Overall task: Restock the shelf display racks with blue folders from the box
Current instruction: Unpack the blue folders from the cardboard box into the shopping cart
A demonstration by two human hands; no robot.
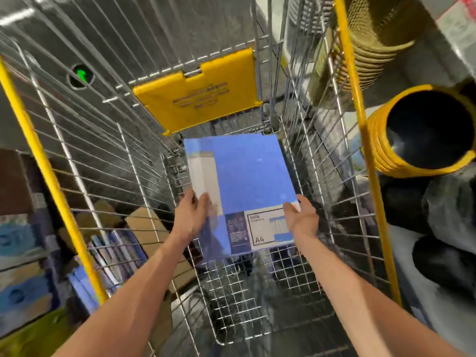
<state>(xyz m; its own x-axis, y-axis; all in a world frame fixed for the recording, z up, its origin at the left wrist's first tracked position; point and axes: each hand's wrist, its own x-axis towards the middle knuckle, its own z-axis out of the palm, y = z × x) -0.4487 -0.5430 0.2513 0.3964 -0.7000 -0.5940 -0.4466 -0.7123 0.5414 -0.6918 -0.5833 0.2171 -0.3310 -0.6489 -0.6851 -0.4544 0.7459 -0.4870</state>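
**Blue folders held over the cart in both hands**

The person holds a small stack of blue folders [251, 173] flat between both hands, above the wire cart [260, 292]. The left hand [192, 215] pinches the stack's near left edge, thumb on top. The right hand [300, 219] pinches the near right corner the same way, beside the label. From the grip the stack reaches away toward the yellow flap [195, 99] at the cart's far end.

To do this step well, the person should press both thumbs down so the smooth covers do not slide apart. The stack should be held level and kept clear of the cart's wire sides on the way to the racks.

The number of folders in the stack is hard to tell, and the fingers beneath it are hidden. The display racks are not in view. Left of the grip, through the wire, a cardboard box [146, 228] shows beside what look like more folders, all blurred.
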